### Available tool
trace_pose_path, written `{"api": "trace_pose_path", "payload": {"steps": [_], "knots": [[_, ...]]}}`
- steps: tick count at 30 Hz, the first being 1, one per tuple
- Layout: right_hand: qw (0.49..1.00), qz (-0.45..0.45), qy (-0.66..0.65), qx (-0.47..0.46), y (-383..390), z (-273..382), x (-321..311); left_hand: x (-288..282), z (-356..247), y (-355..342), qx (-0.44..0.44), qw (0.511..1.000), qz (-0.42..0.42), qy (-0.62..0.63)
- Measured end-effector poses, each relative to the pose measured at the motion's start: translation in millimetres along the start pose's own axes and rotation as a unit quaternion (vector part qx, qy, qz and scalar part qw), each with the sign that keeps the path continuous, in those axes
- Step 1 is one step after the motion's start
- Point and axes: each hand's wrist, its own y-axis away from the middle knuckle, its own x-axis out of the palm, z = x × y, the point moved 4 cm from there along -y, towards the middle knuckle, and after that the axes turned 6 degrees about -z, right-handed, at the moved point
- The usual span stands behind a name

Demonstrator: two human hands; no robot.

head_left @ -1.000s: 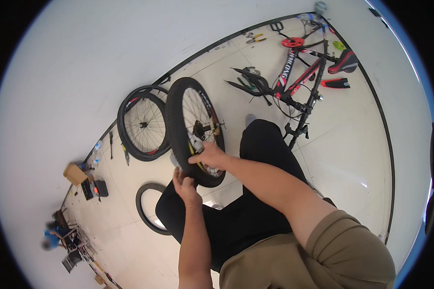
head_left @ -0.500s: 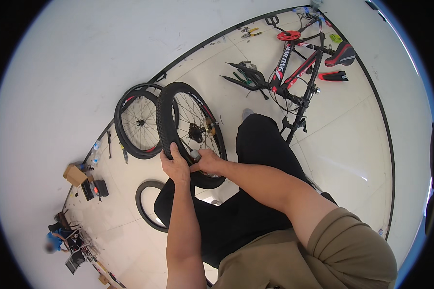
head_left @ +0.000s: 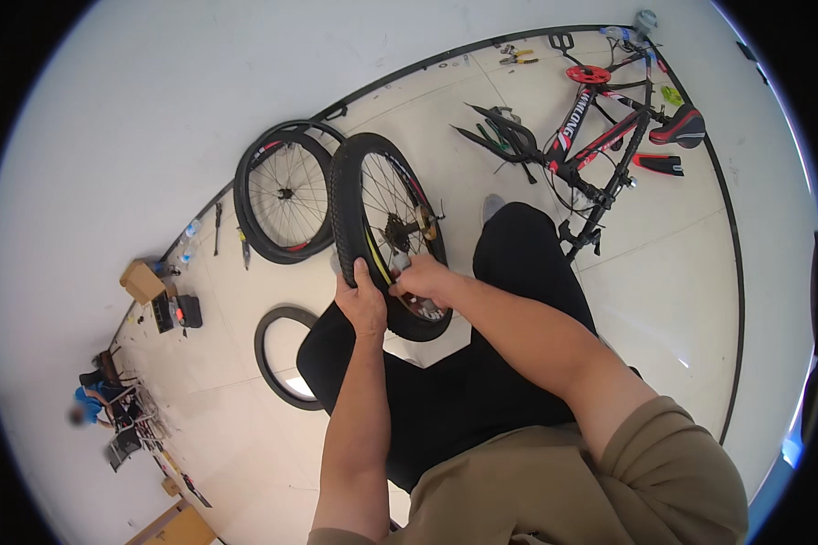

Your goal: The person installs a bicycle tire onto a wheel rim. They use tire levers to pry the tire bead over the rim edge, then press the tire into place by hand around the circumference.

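Observation:
A bicycle wheel (head_left: 346, 182) with a black knobbly tyre and a cassette stands slightly tilted between my legs, a yellow strip showing inside its tyre. My left hand (head_left: 362, 300) grips the tyre's left side, thumb up. Inside the rim, my right hand (head_left: 423, 279) is closed on a small silver cylindrical object (head_left: 402, 261), its fingertips at the yellow strip and partly hidden.
Another wheel (head_left: 284, 195) with loose tyres lies behind, a loose tyre (head_left: 262, 354) at left. A black-red bike frame (head_left: 571, 127), pliers (head_left: 516, 58) and a box (head_left: 144, 280) lie around. A person in blue (head_left: 91, 402) sits by a chair at far left.
My left hand has moved up from the tyre's lower part to grip its side with the thumb raised. My right hand has shifted slightly inward over the rim. The view has shifted a little.

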Motion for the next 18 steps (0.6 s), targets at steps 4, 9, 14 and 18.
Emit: {"api": "trace_pose_path", "payload": {"steps": [4,9,14,18], "knots": [[0.897,-0.126,0.297,-0.301,-23.3,27.5,-35.8,6.0,-9.0,18.4,0.033,0.995,0.023,-0.087],[0.968,-0.030,-0.206,-0.142,-7.2,76.4,-49.2,-2.6,2.5,32.4,0.017,0.996,0.060,-0.057],[0.977,0.041,-0.194,-0.080,-10.9,87.1,-53.0,4.7,-6.0,48.2,0.035,0.993,0.107,-0.027],[0.974,0.110,-0.193,-0.051,-15.2,80.2,-49.8,2.1,5.2,48.5,0.045,0.991,0.123,-0.042]]}}
